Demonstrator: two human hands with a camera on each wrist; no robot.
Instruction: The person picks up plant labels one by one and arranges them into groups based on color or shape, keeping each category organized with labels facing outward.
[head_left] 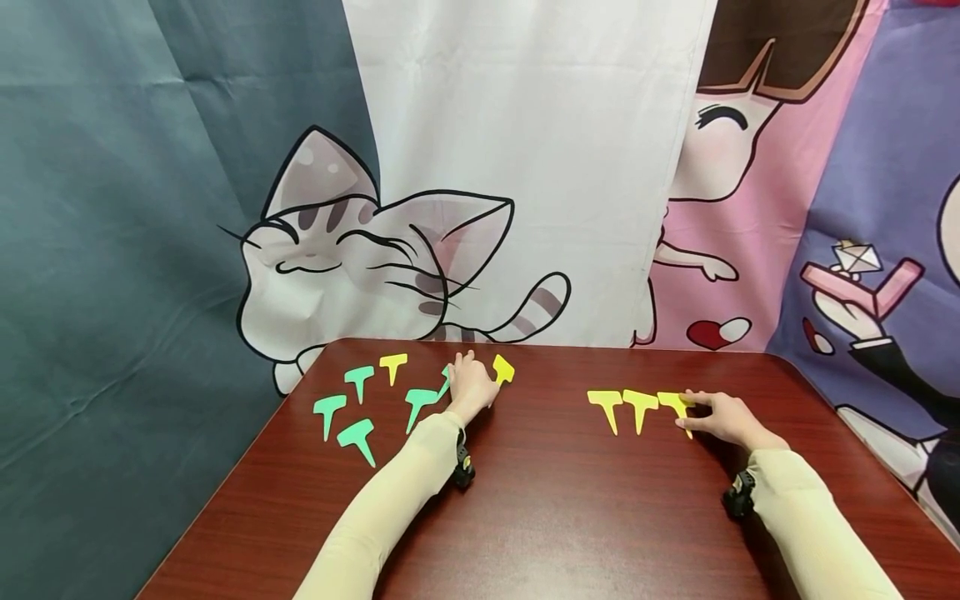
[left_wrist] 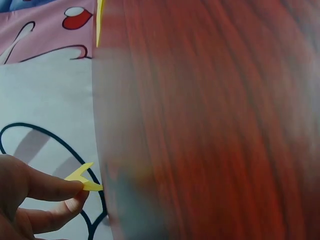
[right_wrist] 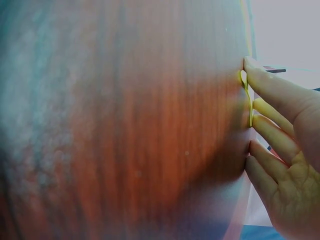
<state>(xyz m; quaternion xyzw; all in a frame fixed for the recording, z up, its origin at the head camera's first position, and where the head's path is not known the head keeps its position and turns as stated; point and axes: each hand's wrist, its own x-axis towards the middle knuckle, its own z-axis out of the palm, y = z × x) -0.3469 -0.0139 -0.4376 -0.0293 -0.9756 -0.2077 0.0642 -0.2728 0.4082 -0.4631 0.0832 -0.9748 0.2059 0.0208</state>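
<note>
A yellow tag [head_left: 503,369] is pinched in the left hand [head_left: 472,387], near the table's [head_left: 555,500] far edge. The right hand [head_left: 723,418] touches the end tag [head_left: 672,402] of a yellow row (whether gripping, I cannot tell). Green tags [head_left: 357,435] lie leftward; a cartoon curtain [head_left: 540,150] hangs behind.

On the counter [head_left: 570,500], a hand could pass through the broad gap between the left fingers [head_left: 459,367] and the row of yellow tags [head_left: 640,402], whose right end the right fingers [head_left: 702,399] block. Green tags [head_left: 422,397] crowd the left side with only narrow lanes between them. The left sleeve [head_left: 375,508] and right sleeve [head_left: 813,508] flank the open near middle, while the cloth [head_left: 585,183] walls off the far edge.
</note>
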